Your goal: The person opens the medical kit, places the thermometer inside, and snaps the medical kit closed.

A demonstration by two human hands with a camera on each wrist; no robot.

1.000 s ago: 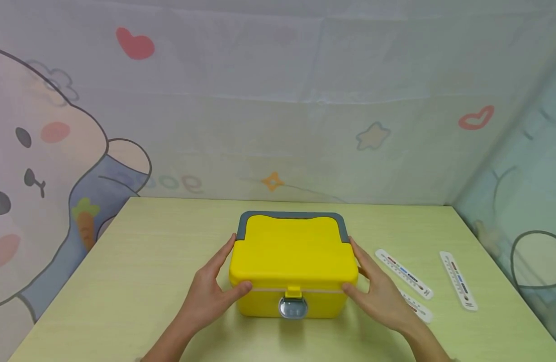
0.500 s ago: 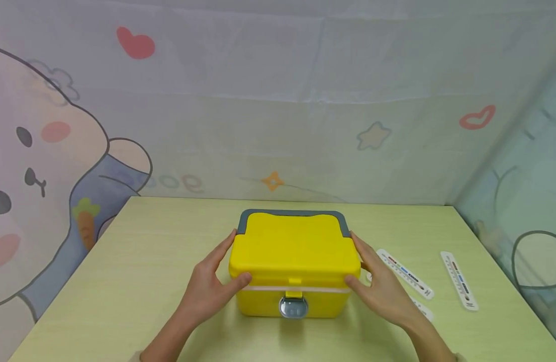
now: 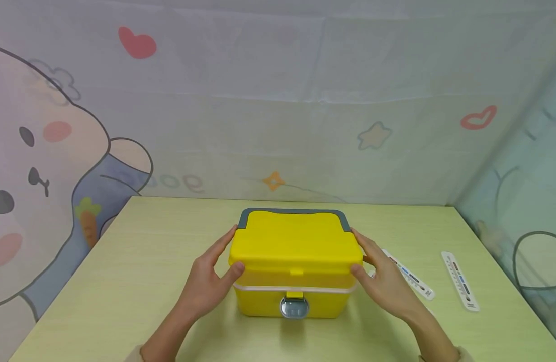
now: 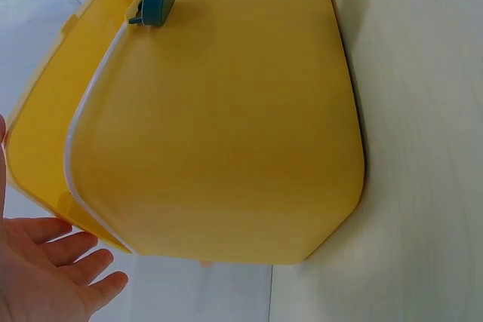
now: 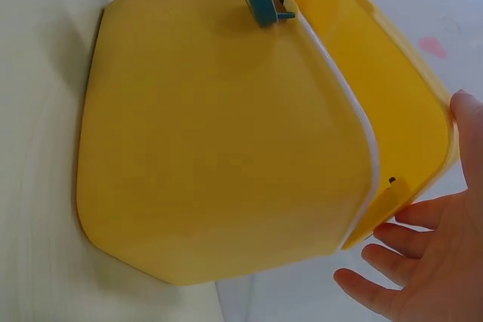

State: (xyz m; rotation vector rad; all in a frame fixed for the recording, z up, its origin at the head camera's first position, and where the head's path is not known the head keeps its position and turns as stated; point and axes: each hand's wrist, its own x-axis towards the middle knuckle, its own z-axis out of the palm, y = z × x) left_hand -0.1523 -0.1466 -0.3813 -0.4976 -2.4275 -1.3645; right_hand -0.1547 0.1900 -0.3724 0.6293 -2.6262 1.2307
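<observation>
A yellow storage box [image 3: 260, 303] stands on the table, its lid [image 3: 296, 244] tilted up at the front, with a gap above the white rim. My left hand [image 3: 205, 287] holds the lid's left side, thumb at the front corner and fingers along the edge. The right hand [image 3: 388, 289] holds the opposite side in the same way. In the left wrist view, the fingers [image 4: 72, 246] touch the lid's edge; the right wrist view shows the lid's yellow inner face [image 5: 377, 88]. A grey latch [image 3: 294, 307] hangs loose at the front. The box's contents are hidden.
To the right of the box lie white strip thermometers: one [image 3: 460, 281] in full view, another [image 3: 413, 279] partly behind the right hand. A grey carry handle [image 3: 296, 210] lies along the back of the lid. A printed cloth [image 3: 278, 100] hangs behind the table.
The front edge of the lid has risen with both hands, and the gap between lid and box has widened. The box's lower part has stayed in place.
</observation>
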